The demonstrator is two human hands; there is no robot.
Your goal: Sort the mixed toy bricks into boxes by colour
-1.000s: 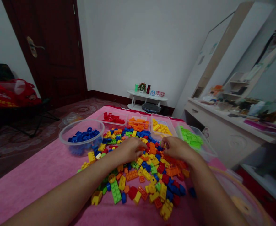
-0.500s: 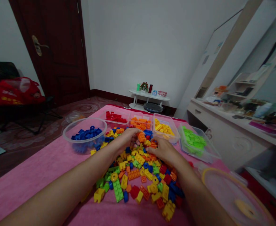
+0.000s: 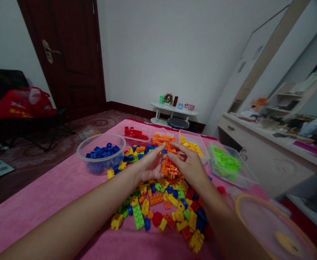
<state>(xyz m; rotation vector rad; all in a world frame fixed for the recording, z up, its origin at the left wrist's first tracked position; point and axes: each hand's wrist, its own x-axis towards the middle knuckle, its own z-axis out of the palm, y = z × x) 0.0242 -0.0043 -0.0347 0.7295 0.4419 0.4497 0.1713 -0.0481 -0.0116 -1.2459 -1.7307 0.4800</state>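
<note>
A cluster of orange building bricks [image 3: 170, 167] sits between my two hands, above the mixed pile. My left hand [image 3: 152, 165] is cupped from the left side, palm partly up, with its fingers curled under the bricks. From the right, my right hand [image 3: 190, 162] closes its thumb and fingers over the same cluster. How many bricks each hand bears is hidden. Below them spreads the loose pile of yellow, green, blue, red and orange bricks [image 3: 156, 199]. Just beyond the hands stands the clear box of orange bricks [image 3: 162, 138].
On the pink cloth [image 3: 52, 191] stand a round tub of blue bricks [image 3: 104, 153] at left, a box of red bricks [image 3: 135, 133] behind, and boxes of yellow bricks [image 3: 192, 146] and green bricks [image 3: 225, 160] to the right. A round lid [image 3: 272, 224] lies at front right.
My hands have come together and lifted above the pile, with orange bricks gathered between them. Earlier they were apart, the left with an orange brick, the right down among the bricks.
</note>
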